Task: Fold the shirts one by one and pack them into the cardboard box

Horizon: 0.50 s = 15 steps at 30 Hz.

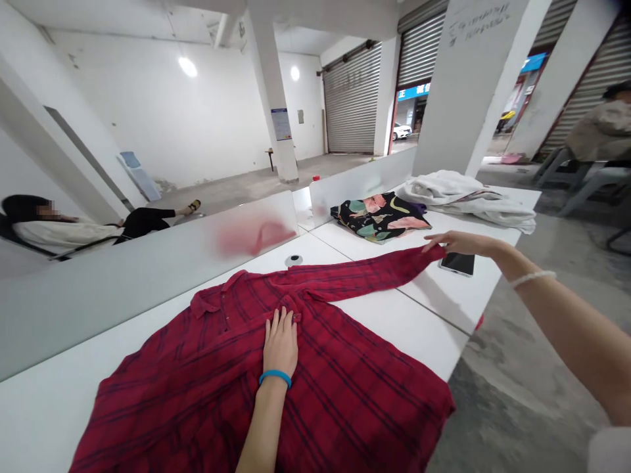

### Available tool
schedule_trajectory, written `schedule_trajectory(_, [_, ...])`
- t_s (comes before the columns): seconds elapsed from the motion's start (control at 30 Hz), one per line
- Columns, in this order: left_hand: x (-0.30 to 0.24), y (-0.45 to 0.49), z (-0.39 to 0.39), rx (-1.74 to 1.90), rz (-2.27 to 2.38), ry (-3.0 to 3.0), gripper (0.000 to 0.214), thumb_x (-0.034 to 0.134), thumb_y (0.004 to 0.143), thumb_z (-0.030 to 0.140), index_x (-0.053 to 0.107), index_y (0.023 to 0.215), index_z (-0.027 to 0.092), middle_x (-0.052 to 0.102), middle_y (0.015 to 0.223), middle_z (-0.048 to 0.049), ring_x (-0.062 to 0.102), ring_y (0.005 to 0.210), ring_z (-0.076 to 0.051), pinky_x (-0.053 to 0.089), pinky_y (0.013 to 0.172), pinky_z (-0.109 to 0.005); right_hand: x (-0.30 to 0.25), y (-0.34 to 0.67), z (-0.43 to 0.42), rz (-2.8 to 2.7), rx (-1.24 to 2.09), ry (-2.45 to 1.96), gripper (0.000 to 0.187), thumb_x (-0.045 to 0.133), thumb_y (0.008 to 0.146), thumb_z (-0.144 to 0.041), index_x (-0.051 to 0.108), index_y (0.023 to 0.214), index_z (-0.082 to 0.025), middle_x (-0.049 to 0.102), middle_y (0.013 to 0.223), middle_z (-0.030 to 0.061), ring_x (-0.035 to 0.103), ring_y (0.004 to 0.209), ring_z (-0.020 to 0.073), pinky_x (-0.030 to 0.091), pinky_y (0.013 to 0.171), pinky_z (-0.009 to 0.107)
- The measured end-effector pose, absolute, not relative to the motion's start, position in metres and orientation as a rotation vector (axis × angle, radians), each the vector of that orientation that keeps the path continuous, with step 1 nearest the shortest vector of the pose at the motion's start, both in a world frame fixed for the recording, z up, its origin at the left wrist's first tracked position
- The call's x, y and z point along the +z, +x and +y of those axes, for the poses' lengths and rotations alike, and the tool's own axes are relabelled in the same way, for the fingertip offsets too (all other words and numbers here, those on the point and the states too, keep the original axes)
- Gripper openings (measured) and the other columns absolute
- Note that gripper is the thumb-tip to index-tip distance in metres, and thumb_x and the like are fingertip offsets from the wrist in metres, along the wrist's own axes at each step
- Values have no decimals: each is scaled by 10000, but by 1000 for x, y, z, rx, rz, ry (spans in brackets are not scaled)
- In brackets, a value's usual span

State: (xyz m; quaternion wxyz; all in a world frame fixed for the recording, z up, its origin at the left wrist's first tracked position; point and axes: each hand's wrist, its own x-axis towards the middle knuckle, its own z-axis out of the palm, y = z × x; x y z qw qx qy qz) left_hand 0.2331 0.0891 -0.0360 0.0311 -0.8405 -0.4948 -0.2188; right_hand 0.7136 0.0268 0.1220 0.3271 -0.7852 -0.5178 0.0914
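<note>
A red plaid button-front shirt (315,368) lies spread on the white table (404,322), collar toward the far side and one sleeve stretched out to the right. My left hand (280,343) rests flat on the shirt's front, just below the collar, with a blue band on the wrist. At the far end of that sleeve, my right hand (461,243) has its fingertips at the cuff, and a pale bead bracelet circles that wrist. A black smartphone (457,263) lies on the table just beside my right hand.
A floral dark cloth (379,217) and a white cloth pile (468,200) lie farther along the table. A white partition (148,276) runs along its left side. A seated person (604,131) is at the right, and another person (64,230) reclines at the left.
</note>
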Motion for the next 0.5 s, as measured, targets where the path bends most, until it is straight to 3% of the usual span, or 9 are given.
schedule_trajectory(0.1, [-36,233,90,-688,-1499,-2582,422,284,927,252,545,1230,119,511,1348,-174,382,1322,-288,323,1068,-546,99,721,-4,-1553,653,-2141,455,448,653,129,765,752,-183,709,875,83,630,775,131,451,681,184])
schedule_trajectory(0.23, [-32,234,88,-651,-1490,-2598,439,295,918,258,547,1230,79,506,1347,-191,382,1318,-316,309,1076,-544,88,721,-23,-1403,672,-2364,473,387,705,74,763,849,-173,667,636,57,530,490,109,433,561,220])
schedule_trajectory(0.5, [-25,235,73,-617,-1488,-2618,459,310,913,292,509,1279,100,472,1383,-176,362,1334,-301,284,1093,-532,125,712,1,-1188,713,-2052,400,322,918,-93,720,923,-122,675,1002,185,639,781,138,485,672,246])
